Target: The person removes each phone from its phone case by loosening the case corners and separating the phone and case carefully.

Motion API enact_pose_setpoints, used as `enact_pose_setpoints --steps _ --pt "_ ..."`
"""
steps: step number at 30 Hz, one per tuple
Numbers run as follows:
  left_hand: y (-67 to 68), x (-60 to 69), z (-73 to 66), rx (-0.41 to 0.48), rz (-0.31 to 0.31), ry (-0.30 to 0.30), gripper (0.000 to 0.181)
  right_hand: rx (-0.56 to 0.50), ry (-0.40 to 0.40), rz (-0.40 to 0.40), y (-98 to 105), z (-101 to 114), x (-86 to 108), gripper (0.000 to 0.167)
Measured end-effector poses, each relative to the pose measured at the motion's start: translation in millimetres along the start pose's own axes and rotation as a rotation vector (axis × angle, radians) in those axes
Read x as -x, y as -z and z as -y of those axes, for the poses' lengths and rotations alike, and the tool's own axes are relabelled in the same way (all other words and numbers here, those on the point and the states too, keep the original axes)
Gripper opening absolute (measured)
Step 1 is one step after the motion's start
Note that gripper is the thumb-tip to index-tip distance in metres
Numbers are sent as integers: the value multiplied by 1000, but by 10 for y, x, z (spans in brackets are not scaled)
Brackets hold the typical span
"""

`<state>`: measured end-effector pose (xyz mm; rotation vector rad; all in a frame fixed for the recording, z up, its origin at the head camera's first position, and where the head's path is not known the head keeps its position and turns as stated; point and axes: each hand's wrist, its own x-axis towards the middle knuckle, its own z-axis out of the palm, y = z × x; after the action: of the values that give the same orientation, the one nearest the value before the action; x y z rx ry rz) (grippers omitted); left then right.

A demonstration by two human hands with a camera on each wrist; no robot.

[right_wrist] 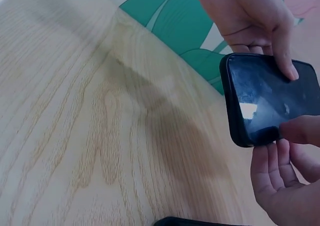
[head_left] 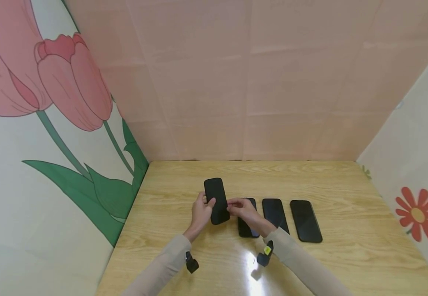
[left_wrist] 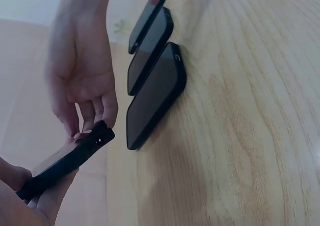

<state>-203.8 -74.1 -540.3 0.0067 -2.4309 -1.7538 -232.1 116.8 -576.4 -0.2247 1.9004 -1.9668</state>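
Observation:
A black phone (head_left: pixel 216 201) is held up off the table, tilted, its dark glossy screen (right_wrist: pixel 272 93) facing up in the right wrist view. My left hand (head_left: pixel 201 213) grips it by the left side, thumb on the screen and fingers behind. The thumb and fingers of my right hand (head_left: pixel 245 210) pinch the opposite edge near a lower corner. In the left wrist view the phone (left_wrist: pixel 65 161) appears edge-on between both hands. Just right of it, a second phone (head_left: pixel 248 230) lies on the table, partly hidden by my right hand.
Two more dark phones, one in the middle (head_left: pixel 273 210) and one at the right (head_left: pixel 306 221), lie in the same row on the wooden table (head_left: pixel 358 246). A pink-draped wall (head_left: pixel 247 82) stands behind, with flower-printed panels at the left and right.

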Motion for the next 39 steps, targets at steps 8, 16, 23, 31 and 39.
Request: enact_pose_setpoints --steps 8,16,23,31,39 --pt "-10 16 11 17 31 4 25 -34 -21 32 49 -36 27 34" --pt "-7 21 17 11 28 27 28 -34 -7 57 62 -44 41 37" --pt "4 22 61 17 27 54 32 -26 -19 73 68 -17 50 43" --pt "25 33 71 18 39 67 32 2 -20 91 64 -27 70 43" --pt "37 36 63 41 37 68 30 -6 -36 89 49 -47 76 41"
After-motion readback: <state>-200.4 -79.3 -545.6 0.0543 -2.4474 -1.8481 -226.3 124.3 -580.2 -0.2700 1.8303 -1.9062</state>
